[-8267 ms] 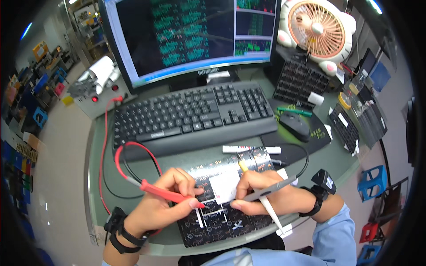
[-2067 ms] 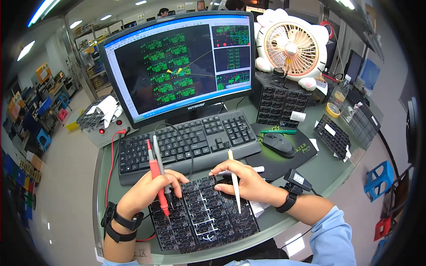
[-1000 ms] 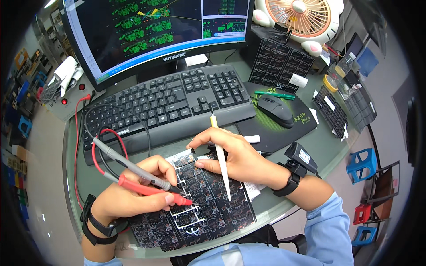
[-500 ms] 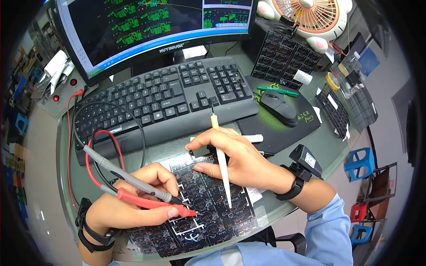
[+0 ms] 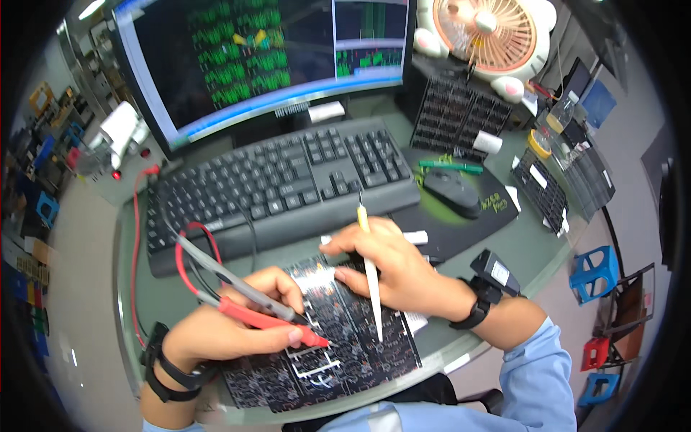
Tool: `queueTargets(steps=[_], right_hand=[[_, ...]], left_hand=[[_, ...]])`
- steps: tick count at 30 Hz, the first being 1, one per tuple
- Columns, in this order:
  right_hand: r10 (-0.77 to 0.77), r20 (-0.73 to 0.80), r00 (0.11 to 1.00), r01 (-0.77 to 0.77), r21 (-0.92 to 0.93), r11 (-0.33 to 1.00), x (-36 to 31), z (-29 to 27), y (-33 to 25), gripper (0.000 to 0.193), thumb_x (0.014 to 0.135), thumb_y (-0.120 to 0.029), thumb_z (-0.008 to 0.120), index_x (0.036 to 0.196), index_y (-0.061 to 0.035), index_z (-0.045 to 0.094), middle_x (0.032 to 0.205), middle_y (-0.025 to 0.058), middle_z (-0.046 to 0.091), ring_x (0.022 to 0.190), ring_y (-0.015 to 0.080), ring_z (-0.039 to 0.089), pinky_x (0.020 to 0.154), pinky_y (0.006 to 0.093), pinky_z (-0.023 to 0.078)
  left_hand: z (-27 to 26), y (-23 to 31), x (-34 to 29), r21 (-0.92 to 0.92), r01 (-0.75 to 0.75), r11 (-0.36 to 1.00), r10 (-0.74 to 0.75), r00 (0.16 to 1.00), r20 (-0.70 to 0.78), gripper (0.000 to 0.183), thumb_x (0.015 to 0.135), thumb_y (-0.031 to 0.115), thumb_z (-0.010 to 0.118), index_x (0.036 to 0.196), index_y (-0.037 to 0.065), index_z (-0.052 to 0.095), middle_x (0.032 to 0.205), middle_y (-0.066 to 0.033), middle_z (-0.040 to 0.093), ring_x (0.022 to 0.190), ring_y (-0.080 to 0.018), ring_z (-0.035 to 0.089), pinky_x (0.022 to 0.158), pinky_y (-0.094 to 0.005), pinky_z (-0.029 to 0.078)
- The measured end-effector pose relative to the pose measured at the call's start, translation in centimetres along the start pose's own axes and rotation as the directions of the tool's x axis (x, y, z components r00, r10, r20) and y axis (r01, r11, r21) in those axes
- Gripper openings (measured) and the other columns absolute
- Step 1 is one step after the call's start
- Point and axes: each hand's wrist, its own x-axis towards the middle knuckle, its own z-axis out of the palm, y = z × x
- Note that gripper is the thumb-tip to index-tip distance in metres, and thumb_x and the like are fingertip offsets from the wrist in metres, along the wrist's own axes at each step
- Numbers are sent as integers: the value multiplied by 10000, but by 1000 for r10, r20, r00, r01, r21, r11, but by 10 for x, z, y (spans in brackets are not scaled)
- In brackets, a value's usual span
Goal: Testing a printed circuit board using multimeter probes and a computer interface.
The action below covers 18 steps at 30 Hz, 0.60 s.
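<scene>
My left hand (image 5: 209, 335) is closed around two test probes, a red one (image 5: 270, 318) and a grey one (image 5: 234, 279). Both probes slant down to a black printed circuit board (image 5: 360, 371) with white markings. The red tip is at the board's surface; whether it touches I cannot tell. Across the far part of the board rests my right hand (image 5: 407, 273), thumb and forefinger curled at its far edge. Held in it is a slim white-handled tool (image 5: 373, 291) with a yellow collar, its thin metal end pointing away toward the keyboard.
Beyond the board lies a black keyboard (image 5: 288, 194), below a monitor (image 5: 245, 54) showing green layouts. A mouse (image 5: 451, 191) and a green pen (image 5: 451, 167) are on the mat to the right. Probe cables (image 5: 137, 252) loop at the left. Dark panels (image 5: 461, 111) stand behind, near a fan (image 5: 489, 32).
The whole view has shifted slightly, with the keyboard and monitor now lower and further right, and blurred. The layout on the monitor has changed. Both hands keep their grips.
</scene>
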Motion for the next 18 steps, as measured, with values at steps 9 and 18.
queueTargets(steps=[9,18], right_hand=[[-2,60,998,2,-4,1000,-4,-2,-9,258,829,-216,686,1033,-85,599,959,50,653,956,256,594,950,408,355],[42,112,993,-48,43,998,-1,-3,-8,300,794,-254,725,1021,-96,608,999,38,655,971,228,592,939,387,347]], left_hand=[[1,-3,-5,-101,39,994,-35,999,36,265,815,125,734,964,43,531,916,-24,578,821,-68,583,696,-213,469],[-2,-2,-3,-96,22,995,-19,999,38,263,816,135,737,956,55,530,870,-7,585,784,-59,584,665,-202,457]])
